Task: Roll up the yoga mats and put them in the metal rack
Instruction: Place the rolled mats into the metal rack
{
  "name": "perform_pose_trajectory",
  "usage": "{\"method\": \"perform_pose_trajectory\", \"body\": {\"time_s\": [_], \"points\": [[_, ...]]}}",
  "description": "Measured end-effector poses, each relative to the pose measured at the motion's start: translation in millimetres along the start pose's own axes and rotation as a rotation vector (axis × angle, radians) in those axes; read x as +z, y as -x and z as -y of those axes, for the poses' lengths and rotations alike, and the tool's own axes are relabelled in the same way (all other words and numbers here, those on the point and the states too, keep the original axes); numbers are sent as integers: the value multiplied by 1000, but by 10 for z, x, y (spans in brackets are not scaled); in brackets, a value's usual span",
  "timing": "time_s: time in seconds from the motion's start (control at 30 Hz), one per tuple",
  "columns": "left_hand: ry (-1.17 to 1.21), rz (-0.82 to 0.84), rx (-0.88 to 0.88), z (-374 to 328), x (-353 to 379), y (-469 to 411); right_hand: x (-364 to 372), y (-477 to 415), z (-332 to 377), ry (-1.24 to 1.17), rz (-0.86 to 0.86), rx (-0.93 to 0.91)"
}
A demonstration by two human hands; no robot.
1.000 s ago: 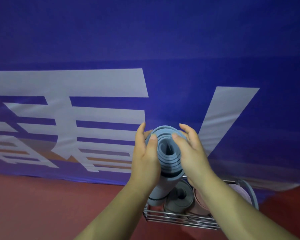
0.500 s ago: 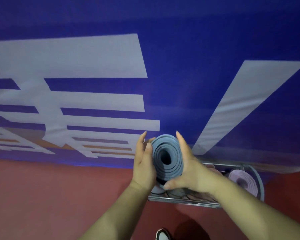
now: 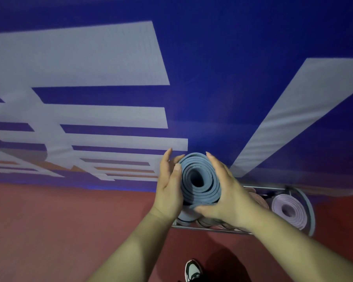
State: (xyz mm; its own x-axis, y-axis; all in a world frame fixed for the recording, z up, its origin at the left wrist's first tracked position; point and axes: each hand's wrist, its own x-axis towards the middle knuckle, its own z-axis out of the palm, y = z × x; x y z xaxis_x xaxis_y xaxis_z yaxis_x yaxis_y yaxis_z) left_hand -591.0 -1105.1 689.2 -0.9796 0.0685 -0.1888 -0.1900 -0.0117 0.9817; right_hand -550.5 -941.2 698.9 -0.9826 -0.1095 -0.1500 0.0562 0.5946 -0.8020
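Blue-grey yoga mat [image 3: 200, 180] is being held end-on to the camera between both hands, and it is being seen as a tight spiral of thick foam layers wound round a dark hollow core, with matte, smooth edges. It is being gripped on one side by the left hand [image 3: 168, 192], whose fingers [image 3: 167, 159] are being kept nearly straight along the far side of the roll while the thumb is being pressed on the rim. On the other side it is being clasped by the right hand [image 3: 226, 192], with the fingers laid over the top curve and the thumb hooked under the near edge. Below the fingers, the roll's lower length is being hidden by the wrists at the metal rack [image 3: 212, 229]; whether it is resting inside cannot be told. Beyond the right fingers, a lilac rolled mat [image 3: 287, 210] is being kept in that rack.
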Motion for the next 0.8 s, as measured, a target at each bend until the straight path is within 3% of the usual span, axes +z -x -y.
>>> {"method": "perform_pose_trajectory", "body": {"time_s": [0.17,0.47,0.8], "points": [[-24,-28,61,35,-20,-35,-71,-53,-42,13,4,-41],[-132,-99,58,240,-193,-88,45,-337,-136,63,160,-43],[-147,-5,-185,1030,-166,-19,540,-230,-868,215,285,10]]}}
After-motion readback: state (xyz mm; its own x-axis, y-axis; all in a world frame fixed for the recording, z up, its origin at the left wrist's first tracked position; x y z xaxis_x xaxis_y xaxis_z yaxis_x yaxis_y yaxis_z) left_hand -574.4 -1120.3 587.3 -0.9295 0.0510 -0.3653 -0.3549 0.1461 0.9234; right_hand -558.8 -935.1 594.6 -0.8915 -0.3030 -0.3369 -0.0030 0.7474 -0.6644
